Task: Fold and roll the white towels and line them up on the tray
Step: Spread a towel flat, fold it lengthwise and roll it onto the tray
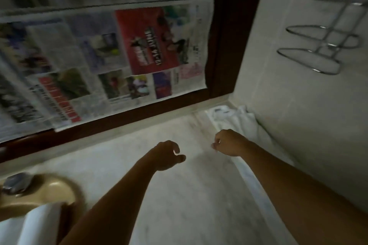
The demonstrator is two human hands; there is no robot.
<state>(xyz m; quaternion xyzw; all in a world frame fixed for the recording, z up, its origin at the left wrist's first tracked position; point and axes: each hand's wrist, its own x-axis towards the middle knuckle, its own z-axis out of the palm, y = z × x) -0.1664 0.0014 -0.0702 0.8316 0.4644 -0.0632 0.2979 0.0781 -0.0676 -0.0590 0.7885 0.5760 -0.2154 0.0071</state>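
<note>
Reaching over the pale marble counter (179, 205), two bare hands hold nothing: the left hand (167, 155) and the right hand (229, 142) both have loosely curled fingers. I count two groups of white cloth towels: one crumpled pile (237, 119) in the far right corner against the wall, one folded piece (37, 223) near left, beside the beige basin (49, 191).
</note>
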